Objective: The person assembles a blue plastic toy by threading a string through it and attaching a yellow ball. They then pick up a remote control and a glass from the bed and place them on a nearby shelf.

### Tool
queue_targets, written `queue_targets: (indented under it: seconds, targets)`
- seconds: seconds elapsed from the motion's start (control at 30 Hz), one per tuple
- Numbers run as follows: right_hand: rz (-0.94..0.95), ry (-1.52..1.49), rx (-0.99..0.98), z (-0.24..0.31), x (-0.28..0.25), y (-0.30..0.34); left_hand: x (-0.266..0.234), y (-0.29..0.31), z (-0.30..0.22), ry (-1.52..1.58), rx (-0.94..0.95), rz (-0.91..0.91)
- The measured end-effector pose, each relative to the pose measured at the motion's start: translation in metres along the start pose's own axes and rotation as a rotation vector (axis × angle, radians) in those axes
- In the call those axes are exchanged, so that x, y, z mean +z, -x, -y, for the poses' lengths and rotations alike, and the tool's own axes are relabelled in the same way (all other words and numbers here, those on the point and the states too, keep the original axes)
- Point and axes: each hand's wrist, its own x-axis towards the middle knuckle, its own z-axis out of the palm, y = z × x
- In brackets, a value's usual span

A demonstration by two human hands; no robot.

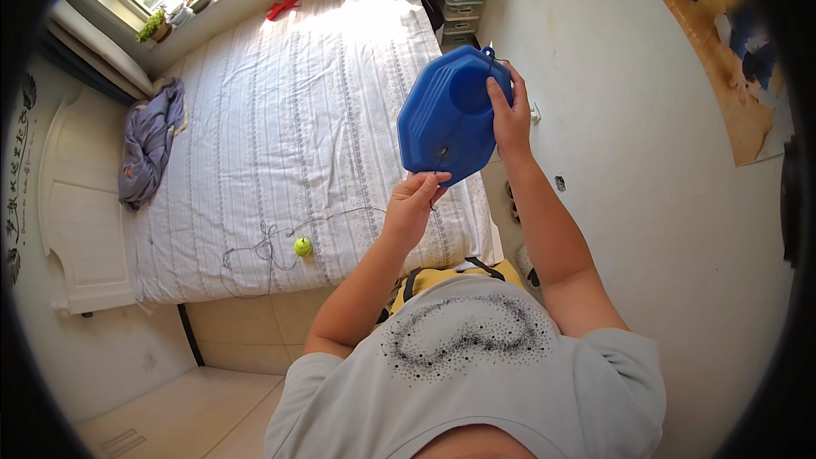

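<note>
A blue many-sided tennis trainer base point(450, 119), with a round hollow near its top and a small loop at the upper corner, is held up over the bed's near right corner. My right hand point(512, 119) grips its right edge, thumb on the face and fingers behind. At the bottom edge, my left hand point(411, 204) is closed in a pinch on a thin dark cord against the base. The cord point(268, 246) trails left over the sheet in loose loops. Beside these loops lies a yellow-green tennis ball point(303, 246).
Under the base is a bed with a striped white sheet point(280, 136). A crumpled grey-purple cloth point(153, 140) lies by the white headboard point(85, 204), and a red item point(284, 5) near the window. Potted plants point(155, 25) line the sill. A yellow bag point(442, 279) is at my waist.
</note>
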Motion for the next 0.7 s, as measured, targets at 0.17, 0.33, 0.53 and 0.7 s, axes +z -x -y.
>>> queue_targets:
  seconds: [0.17, 0.33, 0.53, 0.7]
  targets:
    - [0.037, 0.020, 0.033, 0.013, -0.006, -0.012, -0.016, 0.007, -0.023, -0.364, -0.191, 0.304]
    - [0.181, 0.090, 0.059, 0.014, -0.009, -0.021, -0.027, 0.010, -0.049, -0.598, -0.365, 0.544]
    - [0.309, -0.033, 0.183, 0.022, -0.005, -0.018, -0.024, 0.009, -0.039, -0.788, -0.504, 0.603]
    - [0.787, 0.026, 0.288, 0.056, -0.002, 0.005, -0.068, -0.041, -0.041, -0.995, -0.309, 0.404]
